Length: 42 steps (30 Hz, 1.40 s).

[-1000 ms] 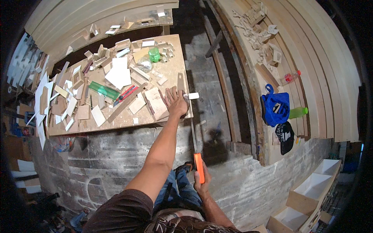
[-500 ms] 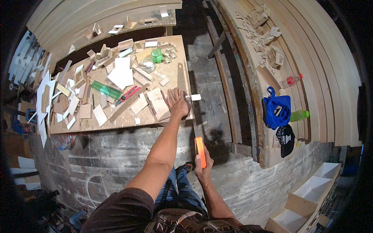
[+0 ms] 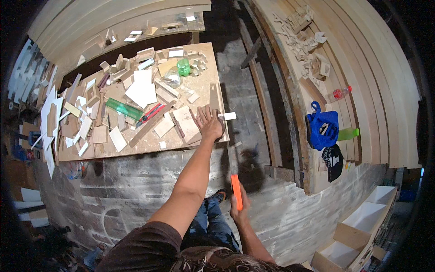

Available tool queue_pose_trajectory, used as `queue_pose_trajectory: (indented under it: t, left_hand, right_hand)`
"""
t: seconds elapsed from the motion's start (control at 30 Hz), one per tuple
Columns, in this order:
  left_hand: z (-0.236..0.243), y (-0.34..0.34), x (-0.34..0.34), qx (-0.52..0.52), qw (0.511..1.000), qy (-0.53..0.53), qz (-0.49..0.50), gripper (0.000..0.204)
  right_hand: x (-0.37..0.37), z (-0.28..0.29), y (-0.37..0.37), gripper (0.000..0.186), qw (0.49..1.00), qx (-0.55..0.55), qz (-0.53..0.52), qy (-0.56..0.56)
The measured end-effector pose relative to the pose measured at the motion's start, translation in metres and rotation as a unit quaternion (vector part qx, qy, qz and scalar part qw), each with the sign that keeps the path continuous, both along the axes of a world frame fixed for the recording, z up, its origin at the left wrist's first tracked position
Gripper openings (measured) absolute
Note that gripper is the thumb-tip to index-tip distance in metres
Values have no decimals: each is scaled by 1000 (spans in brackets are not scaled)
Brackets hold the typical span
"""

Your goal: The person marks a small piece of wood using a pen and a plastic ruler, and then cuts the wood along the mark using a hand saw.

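My right hand (image 3: 241,209) is wrapped round the orange handle of a handsaw (image 3: 236,192). Its thin blade runs up beside the right edge of the wooden worktable (image 3: 181,145). Flat on the table near that edge, my left hand (image 3: 210,123) presses down with fingers spread. A white-faced wood piece (image 3: 230,116) juts past the edge, right beside this hand; the part of it under the palm is hidden. The blade passes close to the jutting piece, but whether it touches cannot be made out.
Wood offcuts, a red utility knife (image 3: 150,113), a green plastic bottle piece (image 3: 123,109) and a green jar-like container (image 3: 183,67) crowd the table. On the right bench lie a blue bag (image 3: 324,127), a dark cap (image 3: 333,164) and a red bottle (image 3: 341,93). Open boxes (image 3: 340,254) stand lower right.
My right hand has drawn the saw back toward my body, so the orange handle sits lower. The left hand stays pressed in place at the table's edge.
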<state>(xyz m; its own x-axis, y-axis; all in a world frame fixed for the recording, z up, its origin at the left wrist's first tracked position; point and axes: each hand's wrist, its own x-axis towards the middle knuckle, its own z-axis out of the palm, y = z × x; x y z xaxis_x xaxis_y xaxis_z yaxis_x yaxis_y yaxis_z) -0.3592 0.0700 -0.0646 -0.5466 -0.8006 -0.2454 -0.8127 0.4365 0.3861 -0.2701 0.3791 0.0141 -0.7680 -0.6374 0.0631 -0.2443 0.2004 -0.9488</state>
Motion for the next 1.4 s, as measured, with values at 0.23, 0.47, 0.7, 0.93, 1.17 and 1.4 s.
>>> queue_pose_trajectory:
  t: [0.23, 0.47, 0.7, 0.93, 1.17, 1.4]
  left_hand:
    - [-6, 5, -4, -32, 998, 51, -3, 57]
    - [-30, -3, 2, -53, 998, 41, 14, 65]
    - [-17, 5, -3, -36, 997, 60, -17, 65]
    - [-5, -2, 0, 8, 999, 30, 18, 56]
    - [12, -22, -7, 19, 1000, 10, 13, 58]
    - [-7, -1, 2, -26, 999, 14, -20, 48]
  right_hand:
    - [-41, 17, -42, 45, 996, 62, -4, -69]
    - [16, 14, 26, 41, 1000, -6, -9, 28]
    - [-40, -2, -42, 44, 999, 27, -18, -13]
    - [8, 5, 24, 47, 999, 13, -4, 45]
    - [-3, 14, 13, 48, 999, 23, -10, -36]
    - [19, 4, 33, 49, 1000, 10, -23, 17]
